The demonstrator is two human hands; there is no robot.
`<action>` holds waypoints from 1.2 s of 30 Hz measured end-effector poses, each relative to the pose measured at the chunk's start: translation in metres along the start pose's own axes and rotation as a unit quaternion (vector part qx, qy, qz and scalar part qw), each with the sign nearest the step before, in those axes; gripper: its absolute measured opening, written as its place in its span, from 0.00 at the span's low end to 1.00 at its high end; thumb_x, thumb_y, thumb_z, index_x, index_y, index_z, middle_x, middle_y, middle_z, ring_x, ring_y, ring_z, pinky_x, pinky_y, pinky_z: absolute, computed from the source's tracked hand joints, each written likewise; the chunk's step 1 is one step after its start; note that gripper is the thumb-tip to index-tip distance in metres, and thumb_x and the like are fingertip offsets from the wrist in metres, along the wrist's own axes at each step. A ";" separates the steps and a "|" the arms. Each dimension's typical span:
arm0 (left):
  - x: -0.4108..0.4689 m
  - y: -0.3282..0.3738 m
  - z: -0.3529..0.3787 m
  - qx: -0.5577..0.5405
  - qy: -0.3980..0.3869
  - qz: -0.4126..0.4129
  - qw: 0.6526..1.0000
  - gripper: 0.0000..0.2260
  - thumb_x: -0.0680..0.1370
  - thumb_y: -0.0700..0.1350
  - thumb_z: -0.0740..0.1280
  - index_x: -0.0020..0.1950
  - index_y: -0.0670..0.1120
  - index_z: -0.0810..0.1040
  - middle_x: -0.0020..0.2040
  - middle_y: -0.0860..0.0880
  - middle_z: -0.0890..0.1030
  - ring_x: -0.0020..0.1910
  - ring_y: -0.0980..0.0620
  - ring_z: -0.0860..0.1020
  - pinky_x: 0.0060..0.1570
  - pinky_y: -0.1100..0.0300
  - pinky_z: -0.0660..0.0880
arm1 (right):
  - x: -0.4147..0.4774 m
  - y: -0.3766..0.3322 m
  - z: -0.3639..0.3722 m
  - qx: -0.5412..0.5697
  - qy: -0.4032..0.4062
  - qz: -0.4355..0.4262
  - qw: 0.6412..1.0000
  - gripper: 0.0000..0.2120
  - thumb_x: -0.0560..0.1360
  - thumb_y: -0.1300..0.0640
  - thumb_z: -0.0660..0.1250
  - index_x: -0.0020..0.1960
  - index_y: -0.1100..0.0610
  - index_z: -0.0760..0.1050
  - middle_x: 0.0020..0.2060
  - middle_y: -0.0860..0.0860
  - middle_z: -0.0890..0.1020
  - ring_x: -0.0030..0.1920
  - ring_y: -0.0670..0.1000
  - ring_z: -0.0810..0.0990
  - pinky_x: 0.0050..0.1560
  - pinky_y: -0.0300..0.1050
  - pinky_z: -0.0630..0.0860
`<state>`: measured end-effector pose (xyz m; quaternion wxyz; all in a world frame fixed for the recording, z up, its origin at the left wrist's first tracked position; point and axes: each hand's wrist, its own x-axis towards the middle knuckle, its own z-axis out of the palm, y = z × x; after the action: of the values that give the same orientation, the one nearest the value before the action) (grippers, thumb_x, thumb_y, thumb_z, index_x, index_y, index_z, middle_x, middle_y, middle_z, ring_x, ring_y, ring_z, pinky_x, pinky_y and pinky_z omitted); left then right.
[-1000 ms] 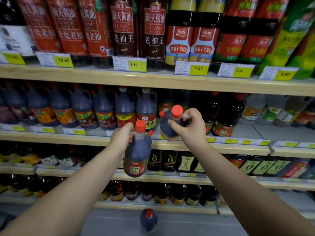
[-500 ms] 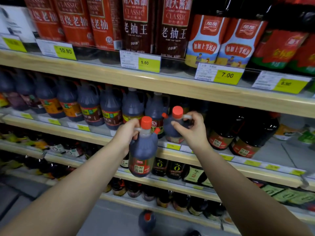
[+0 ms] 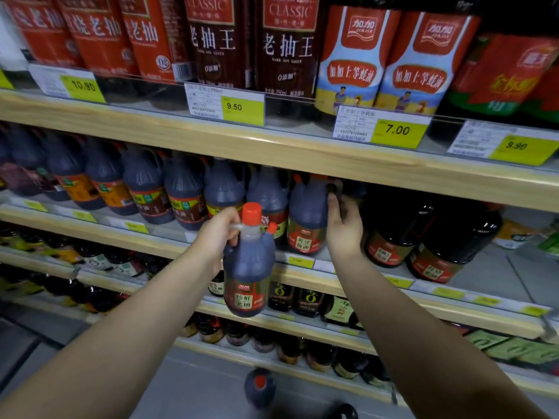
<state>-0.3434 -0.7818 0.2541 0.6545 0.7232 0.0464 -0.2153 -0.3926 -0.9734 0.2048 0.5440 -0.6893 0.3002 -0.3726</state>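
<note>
Left grip [image 3: 217, 237] is closed round the handle of the soy sauce bottle [image 3: 248, 279], held upright before the shelf [image 3: 157, 244] edge. Second bottle [image 3: 305, 219] stands on the shelf at its 1 o'clock. Right grip [image 3: 344, 228] lies against that bottle's 3 o'clock flank; closure cannot be determined.

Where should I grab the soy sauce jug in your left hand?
Grip the soy sauce jug by the handle beside its neck, coming from the left, where the left hand holds it. The body looks wide and smooth; the handle lets it hang upright.
</note>
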 end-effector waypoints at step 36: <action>-0.118 0.056 0.039 -0.130 -0.291 -0.128 0.939 0.16 0.78 0.43 0.60 0.62 0.37 0.73 0.60 0.39 0.77 0.64 0.42 0.73 0.59 0.52 0.71 | -0.168 -0.007 -0.026 -0.322 0.101 0.018 0.941 0.51 0.55 0.36 0.77 0.68 0.59 0.61 0.64 0.55 0.68 0.66 0.59 0.66 0.60 0.58 0.67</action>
<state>-0.4404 -0.8020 0.3483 0.6944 0.5258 -0.0268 -0.4906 -0.5052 -0.8474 0.1832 0.2663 -0.7811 0.4699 -0.3134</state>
